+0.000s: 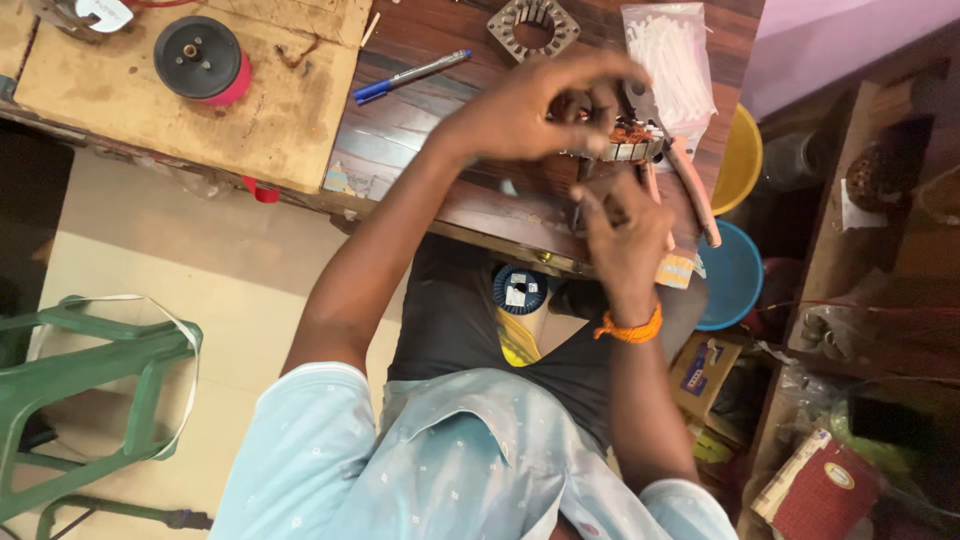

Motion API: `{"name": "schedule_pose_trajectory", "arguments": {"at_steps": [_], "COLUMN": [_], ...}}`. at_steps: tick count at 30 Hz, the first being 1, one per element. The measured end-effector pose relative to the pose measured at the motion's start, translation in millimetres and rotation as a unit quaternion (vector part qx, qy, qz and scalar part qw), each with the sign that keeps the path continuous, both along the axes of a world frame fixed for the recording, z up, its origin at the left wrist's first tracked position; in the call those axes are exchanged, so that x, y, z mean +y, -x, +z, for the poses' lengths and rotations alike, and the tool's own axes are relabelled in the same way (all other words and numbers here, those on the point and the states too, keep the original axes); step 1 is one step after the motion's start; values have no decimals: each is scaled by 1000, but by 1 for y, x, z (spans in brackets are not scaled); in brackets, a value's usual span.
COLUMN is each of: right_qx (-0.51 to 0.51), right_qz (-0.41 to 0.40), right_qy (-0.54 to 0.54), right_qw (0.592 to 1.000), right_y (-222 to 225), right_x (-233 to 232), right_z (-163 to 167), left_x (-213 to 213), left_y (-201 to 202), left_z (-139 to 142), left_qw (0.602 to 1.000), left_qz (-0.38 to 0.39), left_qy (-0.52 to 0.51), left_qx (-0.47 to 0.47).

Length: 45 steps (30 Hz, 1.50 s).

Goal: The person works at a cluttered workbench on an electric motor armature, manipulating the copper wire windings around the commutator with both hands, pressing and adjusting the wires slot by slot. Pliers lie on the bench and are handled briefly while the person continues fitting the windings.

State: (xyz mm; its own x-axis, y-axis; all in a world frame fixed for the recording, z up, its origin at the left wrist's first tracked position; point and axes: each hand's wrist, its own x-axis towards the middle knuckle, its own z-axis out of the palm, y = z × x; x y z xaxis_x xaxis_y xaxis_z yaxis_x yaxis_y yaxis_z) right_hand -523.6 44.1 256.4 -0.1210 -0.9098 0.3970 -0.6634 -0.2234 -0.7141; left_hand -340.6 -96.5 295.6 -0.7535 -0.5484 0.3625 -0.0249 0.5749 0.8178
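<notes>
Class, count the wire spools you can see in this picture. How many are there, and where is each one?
2: a red spool on the board at top left, and a blue spool below the table edge by the lap. Others may be hidden.

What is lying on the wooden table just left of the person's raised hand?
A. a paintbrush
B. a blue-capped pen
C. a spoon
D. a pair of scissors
B: a silver pen with a blue cap lies slanted on the dark table, just left of the left hand, which holds a copper-wound stator.
</notes>
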Motion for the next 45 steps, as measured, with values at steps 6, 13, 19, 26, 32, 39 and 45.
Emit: {"name": "schedule_pose_trajectory", "arguments": {"at_steps": [6, 13, 19, 26, 32, 39, 45], "right_qx": [-41, 6, 96, 64, 28, -7, -77], "right_qz": [-21, 4, 55, 67, 31, 74, 14], "right_qy": [33, 76, 126, 26, 37, 23, -6], "right_qw": [998, 997, 986, 995, 998, 997, 997], "right_y": [37, 66, 48, 44, 35, 14, -3], "right_x": [14, -8, -43, -71, -75, -27, -9], "right_z": [-7, 23, 48, 59, 64, 54, 10], "left_x": [44, 60, 65, 40, -1, -14, -12], "left_y": [14, 14, 19, 22, 33, 0, -3], "left_z": [5, -14, -14, -16, -29, -32, -15], "left_qw": [954, 930, 920, 975, 936, 972, 988], "left_qz": [174, 242, 266, 206, 22, -64, -90], "left_qy": [244, 274, 287, -64, -304, -171, -67], "left_qx": [12, 28, 26, 59, 175, 145, 110]}}
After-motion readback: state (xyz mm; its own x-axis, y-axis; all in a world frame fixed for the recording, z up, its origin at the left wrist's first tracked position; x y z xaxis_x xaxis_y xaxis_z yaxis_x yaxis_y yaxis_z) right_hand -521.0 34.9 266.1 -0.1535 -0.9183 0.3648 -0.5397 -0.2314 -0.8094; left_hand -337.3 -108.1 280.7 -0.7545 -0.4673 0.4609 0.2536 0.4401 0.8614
